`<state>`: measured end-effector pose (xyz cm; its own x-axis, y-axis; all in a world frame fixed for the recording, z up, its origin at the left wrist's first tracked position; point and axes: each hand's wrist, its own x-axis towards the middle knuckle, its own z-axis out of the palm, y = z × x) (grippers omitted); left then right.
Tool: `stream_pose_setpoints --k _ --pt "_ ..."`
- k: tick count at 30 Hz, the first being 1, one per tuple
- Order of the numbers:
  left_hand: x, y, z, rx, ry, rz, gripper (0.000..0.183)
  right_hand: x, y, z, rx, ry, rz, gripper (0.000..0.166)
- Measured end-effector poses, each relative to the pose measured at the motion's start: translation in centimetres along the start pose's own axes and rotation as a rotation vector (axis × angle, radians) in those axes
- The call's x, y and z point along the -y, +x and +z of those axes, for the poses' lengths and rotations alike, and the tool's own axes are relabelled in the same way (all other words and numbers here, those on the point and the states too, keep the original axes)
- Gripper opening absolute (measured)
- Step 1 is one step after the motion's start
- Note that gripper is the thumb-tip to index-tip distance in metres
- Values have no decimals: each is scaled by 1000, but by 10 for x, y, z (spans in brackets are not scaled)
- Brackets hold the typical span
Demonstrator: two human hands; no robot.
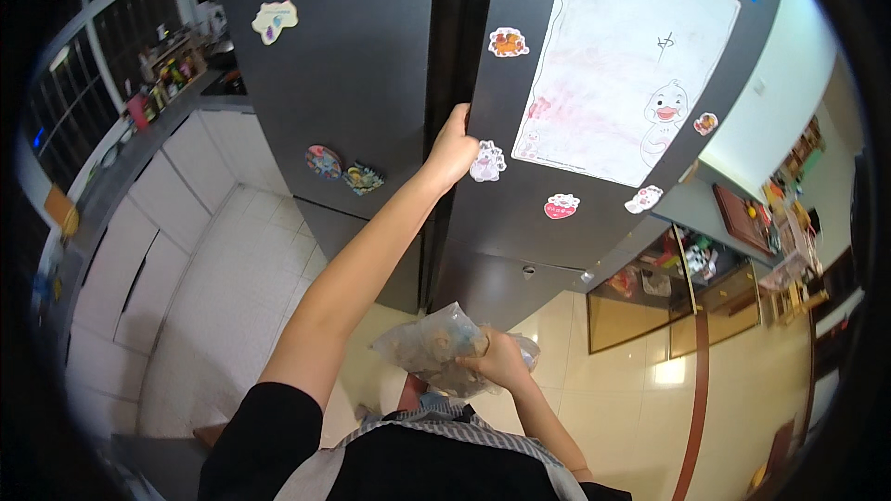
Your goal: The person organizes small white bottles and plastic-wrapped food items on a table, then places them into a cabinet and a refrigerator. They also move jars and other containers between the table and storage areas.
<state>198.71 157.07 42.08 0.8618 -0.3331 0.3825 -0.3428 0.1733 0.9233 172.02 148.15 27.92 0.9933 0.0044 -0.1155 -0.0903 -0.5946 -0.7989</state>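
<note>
My left hand [451,152] reaches up and grips the inner edge of the right door [501,216] of a dark grey refrigerator, at the black handle recess [452,42]. Its fingertips are hidden behind that edge. Low in front of my body, my right hand [498,360] clutches a clear plastic bag [435,337]. Pale and brownish lumps show through the plastic, too blurred to name. More crumpled plastic sticks out to the right of that hand. The refrigerator's left door [348,83] stands beside the recess. Whether either door is ajar I cannot tell.
Fridge magnets [324,162] and a whiteboard sheet [619,69] with a duck drawing cover the doors. At left, a kitchen counter [90,202] runs above white cabinets [167,181]. To the right, a low cabinet [637,320] has a glass door standing out over the tiled floor [612,417].
</note>
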Motion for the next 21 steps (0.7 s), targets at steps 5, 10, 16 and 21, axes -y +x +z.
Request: stream_pose_setpoints --k 5,10,16,21 --pt "-12 -49 -28 200 119 124 46 16 -16 38 -103 26 118 45" --pt "-36 -53 -79 170 1065 278 32 33 -33 66 -168 117 191 45" --pt "70 9 -94 44 1642 451 30 55 -51 85 -185 144 232 47" --pt "34 -23 -69 231 1654 198 22 57 -74 83 -258 175 270 45"
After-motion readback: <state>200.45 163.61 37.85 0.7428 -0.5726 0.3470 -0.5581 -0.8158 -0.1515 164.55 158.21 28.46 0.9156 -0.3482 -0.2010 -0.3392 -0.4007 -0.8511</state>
